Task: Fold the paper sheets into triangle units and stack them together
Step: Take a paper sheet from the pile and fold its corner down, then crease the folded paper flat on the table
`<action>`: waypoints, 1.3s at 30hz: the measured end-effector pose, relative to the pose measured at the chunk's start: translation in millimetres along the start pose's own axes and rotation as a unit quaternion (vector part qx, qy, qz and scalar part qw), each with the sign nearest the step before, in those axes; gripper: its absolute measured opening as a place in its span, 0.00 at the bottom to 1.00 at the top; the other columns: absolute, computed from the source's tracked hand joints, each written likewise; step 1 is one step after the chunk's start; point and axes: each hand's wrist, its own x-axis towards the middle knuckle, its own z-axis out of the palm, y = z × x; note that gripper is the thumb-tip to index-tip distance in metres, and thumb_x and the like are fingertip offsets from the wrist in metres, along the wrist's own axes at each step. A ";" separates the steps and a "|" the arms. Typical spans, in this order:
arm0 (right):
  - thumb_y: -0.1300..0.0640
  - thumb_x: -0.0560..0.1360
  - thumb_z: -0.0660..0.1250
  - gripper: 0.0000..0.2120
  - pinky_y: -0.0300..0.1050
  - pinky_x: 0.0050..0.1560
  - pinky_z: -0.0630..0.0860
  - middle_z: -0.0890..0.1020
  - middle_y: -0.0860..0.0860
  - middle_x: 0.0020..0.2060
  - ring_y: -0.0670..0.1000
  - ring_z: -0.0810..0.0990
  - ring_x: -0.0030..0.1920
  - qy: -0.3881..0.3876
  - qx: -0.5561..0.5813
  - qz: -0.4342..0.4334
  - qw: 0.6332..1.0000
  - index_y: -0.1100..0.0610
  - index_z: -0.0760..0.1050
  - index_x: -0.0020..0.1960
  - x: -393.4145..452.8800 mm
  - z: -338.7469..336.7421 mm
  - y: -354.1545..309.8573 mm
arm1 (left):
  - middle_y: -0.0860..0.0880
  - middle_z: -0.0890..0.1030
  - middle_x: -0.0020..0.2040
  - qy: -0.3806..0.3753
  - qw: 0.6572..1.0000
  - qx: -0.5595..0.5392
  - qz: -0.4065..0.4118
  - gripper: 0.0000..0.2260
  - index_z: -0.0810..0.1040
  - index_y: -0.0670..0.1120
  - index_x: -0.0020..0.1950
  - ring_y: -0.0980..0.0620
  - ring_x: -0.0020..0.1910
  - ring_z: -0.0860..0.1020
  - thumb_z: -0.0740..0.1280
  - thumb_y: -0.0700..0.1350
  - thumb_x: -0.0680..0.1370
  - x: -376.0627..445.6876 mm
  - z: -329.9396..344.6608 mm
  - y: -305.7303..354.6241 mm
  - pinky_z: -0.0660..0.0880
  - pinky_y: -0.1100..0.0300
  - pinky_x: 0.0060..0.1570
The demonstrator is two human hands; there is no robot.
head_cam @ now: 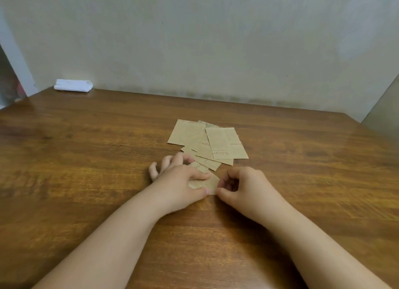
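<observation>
Folding one small brown sheet (206, 184) near the middle of the tabletop (86, 159), toward the near edge. Left hand (179, 180) lies over the sheet's left part, thumb and index pinching and pressing it flat against the wood, other fingers splayed toward the far edge. Right hand (241, 185) sits at the sheet's right edge, fingers curled in, thumb tip touching the lower right corner; whether it really pinches the paper or only touches it I cannot tell, so the grasp there is uncertain. A crease or flap seems to show on the sheet under the left index finger, blurred.

Step in hand, by my read: an early fold of one unit, not yet a triangle. No finished triangle units visible anywhere, so the task looks close to its start.

Loose pile of unfolded brown sheets (207, 144) just beyond the hands, toward the far edge, overlapping each other, printed text on some; the nearest sheets touch or nearly touch the left fingertips.

Next move likely calls for the right hand lifting the right corner and bringing it over to the centre line, left hand pinning the sheet so it does not slide on the smooth wood, then a firm press along the crease.

White folded cloth or tissue (73, 85) at the far left corner, against the wall (216, 40).
</observation>
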 end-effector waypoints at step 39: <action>0.51 0.68 0.71 0.04 0.42 0.47 0.75 0.78 0.44 0.34 0.46 0.76 0.40 0.012 0.026 0.010 1.000 0.50 0.77 0.37 4.5 19.3 -16.2 | 0.57 0.76 0.44 0.037 0.996 -0.041 -0.072 0.07 0.76 0.56 0.36 0.56 0.51 0.73 0.68 0.50 0.74 -18.3 -8.6 19.7 0.62 0.57 0.51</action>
